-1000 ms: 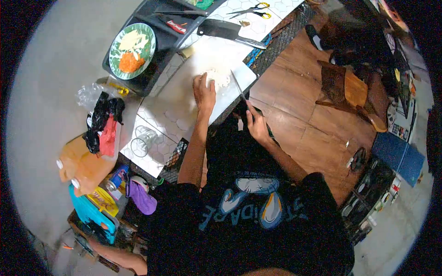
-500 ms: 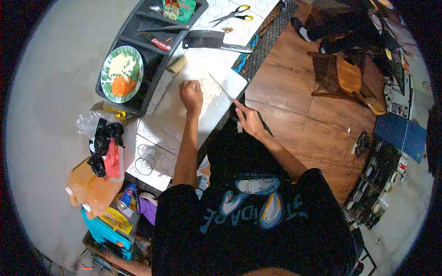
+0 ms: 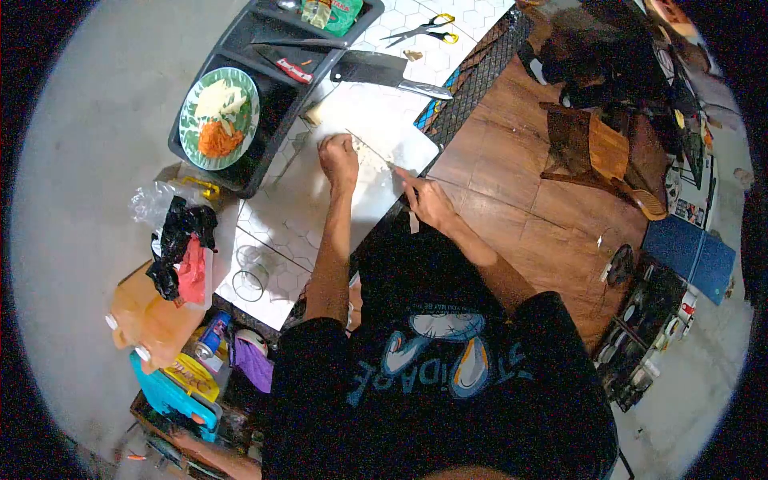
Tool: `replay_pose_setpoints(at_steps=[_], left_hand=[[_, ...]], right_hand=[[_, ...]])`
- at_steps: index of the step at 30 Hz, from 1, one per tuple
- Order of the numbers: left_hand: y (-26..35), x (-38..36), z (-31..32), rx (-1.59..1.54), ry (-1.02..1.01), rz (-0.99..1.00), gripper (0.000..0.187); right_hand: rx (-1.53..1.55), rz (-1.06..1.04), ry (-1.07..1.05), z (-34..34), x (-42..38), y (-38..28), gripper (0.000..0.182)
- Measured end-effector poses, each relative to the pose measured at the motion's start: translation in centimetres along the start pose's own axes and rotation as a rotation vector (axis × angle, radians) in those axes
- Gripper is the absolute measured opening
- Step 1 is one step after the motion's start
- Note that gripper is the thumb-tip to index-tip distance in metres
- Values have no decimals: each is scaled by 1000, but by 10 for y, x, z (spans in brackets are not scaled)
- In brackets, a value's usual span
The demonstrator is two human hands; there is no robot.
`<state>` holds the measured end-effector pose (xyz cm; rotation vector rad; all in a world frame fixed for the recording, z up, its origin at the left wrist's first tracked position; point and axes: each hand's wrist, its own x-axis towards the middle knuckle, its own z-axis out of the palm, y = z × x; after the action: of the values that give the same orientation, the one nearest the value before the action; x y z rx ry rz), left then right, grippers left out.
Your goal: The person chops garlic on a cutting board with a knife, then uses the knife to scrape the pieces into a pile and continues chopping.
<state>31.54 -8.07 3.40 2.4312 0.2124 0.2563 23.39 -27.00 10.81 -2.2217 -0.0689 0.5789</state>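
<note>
On a white cutting board (image 3: pixel 324 210), pale chopped pieces (image 3: pixel 373 160) lie in a small heap. My right hand (image 3: pixel 432 202) is wrapped round the handle of a knife (image 3: pixel 370 147), whose thin blade slants over the heap toward my left hand. At the heap's left side, my left hand (image 3: pixel 339 163) has its fingers curled down close beside the blade tip. Whatever those fingers press on is hidden beneath them. Left of the board, a green-patterned plate (image 3: pixel 188 132) holds orange shreds (image 3: pixel 219 139) and pale slices (image 3: pixel 218 100).
The plate rests in a dark sectioned tray (image 3: pixel 250 180). Beyond the board lie a cleaver (image 3: pixel 384 70) and yellow-handled scissors (image 3: pixel 428 30). A drinking glass (image 3: pixel 251 276) stands on the near tiles, beside plastic bags (image 3: pixel 182 240) and a large orange-brown jug (image 3: pixel 156 308). Another person's arm (image 3: pixel 212 452) shows at lower left.
The knife blade has moved left, so its tip is now next to my left fingers. My left hand stays curled at the heap. The whole view has shifted slightly.
</note>
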Motion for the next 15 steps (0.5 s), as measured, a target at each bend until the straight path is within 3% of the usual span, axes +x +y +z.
replay_pose_setpoints(at_steps=[15], left_hand=[[-6,11,-1,-148,-28,22,6]], right_hand=[[46,-76,106,-6,-7,1,38]])
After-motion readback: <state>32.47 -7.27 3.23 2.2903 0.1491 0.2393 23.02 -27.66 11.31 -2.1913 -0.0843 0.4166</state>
